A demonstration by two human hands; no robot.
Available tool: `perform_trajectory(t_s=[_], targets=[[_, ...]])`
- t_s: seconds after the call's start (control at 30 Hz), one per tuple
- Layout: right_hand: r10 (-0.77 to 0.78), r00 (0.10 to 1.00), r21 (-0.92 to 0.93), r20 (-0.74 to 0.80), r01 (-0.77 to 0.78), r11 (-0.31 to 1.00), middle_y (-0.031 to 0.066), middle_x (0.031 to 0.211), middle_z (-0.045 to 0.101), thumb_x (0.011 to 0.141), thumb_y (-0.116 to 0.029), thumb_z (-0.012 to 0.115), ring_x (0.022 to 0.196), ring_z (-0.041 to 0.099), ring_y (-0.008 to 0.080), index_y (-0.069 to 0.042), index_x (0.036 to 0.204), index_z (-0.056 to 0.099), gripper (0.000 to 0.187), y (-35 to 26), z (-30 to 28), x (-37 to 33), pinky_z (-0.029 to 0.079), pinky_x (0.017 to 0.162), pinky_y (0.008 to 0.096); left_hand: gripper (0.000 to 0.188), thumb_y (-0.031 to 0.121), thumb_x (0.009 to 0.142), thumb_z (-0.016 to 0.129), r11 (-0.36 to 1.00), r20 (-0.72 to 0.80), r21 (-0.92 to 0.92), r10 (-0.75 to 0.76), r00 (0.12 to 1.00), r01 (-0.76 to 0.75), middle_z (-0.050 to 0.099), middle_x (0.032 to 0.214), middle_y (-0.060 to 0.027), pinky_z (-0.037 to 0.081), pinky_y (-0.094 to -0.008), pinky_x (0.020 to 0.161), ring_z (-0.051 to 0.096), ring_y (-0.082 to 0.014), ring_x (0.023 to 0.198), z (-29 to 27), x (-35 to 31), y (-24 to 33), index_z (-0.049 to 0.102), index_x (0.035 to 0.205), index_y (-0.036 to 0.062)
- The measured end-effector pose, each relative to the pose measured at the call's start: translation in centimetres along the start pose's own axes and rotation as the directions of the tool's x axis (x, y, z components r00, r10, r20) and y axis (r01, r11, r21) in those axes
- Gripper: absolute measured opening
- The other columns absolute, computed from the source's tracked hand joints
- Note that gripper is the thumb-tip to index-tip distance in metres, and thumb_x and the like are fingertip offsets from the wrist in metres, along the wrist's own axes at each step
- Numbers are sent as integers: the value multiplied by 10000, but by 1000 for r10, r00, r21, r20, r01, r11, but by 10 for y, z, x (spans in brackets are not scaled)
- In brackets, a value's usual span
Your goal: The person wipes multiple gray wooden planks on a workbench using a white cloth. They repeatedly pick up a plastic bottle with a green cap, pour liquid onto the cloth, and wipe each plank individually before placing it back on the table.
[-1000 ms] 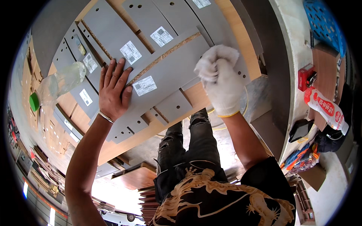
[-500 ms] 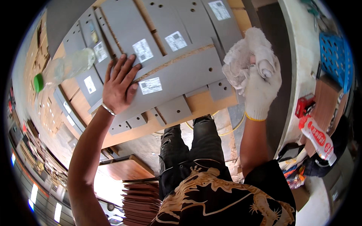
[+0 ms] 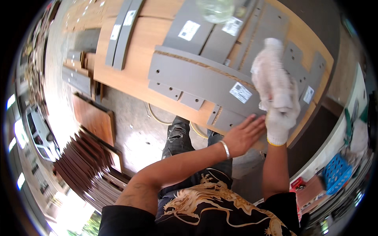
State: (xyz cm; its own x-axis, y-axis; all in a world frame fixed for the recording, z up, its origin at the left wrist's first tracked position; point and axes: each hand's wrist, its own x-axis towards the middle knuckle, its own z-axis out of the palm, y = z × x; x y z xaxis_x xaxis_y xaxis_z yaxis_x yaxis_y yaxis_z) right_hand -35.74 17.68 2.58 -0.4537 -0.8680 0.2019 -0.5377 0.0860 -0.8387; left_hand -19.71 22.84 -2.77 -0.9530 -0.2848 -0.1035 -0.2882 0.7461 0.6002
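My right hand [image 3: 282, 112], in a white knit glove with a yellow cuff, is closed on a crumpled white cloth [image 3: 267, 65] above the right part of the grey panels; both are smeared by motion. My bare left hand [image 3: 246, 135], with a silver bangle at the wrist, reaches across just left of the glove, fingers stretched out. It is over the near edge of the panels; whether it touches them I cannot tell. A long grey panel [image 3: 193, 76] with a raw chipboard edge lies across several other grey panels [image 3: 188, 31], some with white labels and round holes.
The panels lie on a wood-coloured board [image 3: 145, 39]. A clear bottle [image 3: 215, 10] lies at its far side, and two narrow grey strips [image 3: 124, 35] at the left. Brown panels [image 3: 84, 165] stand stacked at lower left. A blue basket [image 3: 336, 173] sits at right.
My view has swung left. My left hand has come off the panels' left part and moved right, close to the glove. My right hand still grips the cloth, now over the panels.
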Motion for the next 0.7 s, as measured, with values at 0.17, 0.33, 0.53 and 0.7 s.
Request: perform_trajectory(t_s=[0.17,0.33,0.53,0.7], targets=[[-431,750,59,501,468,882,213,1364,664,822,-116,691,1274,633,428,4,1303,687,496,-17,50,19,455,1155,512,640,286,1043,460,932,-294,-362,-120,948,5,236,1746,-143,216,-428,1311,214,-298,1620,34,54,-4,322,1642,105],[-397,281,121,874,666,737,131,1396,666,723,-230,785,1466,471,365,-80,1287,726,587,-17,67,10,254,1258,601,585,430,1113,349,-748,-548,-47,-534,643,-661,259,1734,-141,245,-419,1292,235,-290,1611,87,108,-12,331,1630,156],[-392,254,81,884,743,665,127,1171,695,809,-217,668,1206,606,374,-66,1215,736,438,-16,53,21,418,1078,559,568,416,1117,349,-850,-419,215,-525,741,-481,343,1693,-146,297,-433,1266,310,-307,1576,81,107,-15,357,1606,126],[-351,158,116,923,756,645,61,835,589,713,-156,691,814,599,302,-103,994,683,286,-18,84,20,462,734,461,561,396,1121,350,-653,-145,731,-435,889,-201,392,1668,-145,343,-440,1245,366,-317,1547,67,113,-10,360,1595,96]])
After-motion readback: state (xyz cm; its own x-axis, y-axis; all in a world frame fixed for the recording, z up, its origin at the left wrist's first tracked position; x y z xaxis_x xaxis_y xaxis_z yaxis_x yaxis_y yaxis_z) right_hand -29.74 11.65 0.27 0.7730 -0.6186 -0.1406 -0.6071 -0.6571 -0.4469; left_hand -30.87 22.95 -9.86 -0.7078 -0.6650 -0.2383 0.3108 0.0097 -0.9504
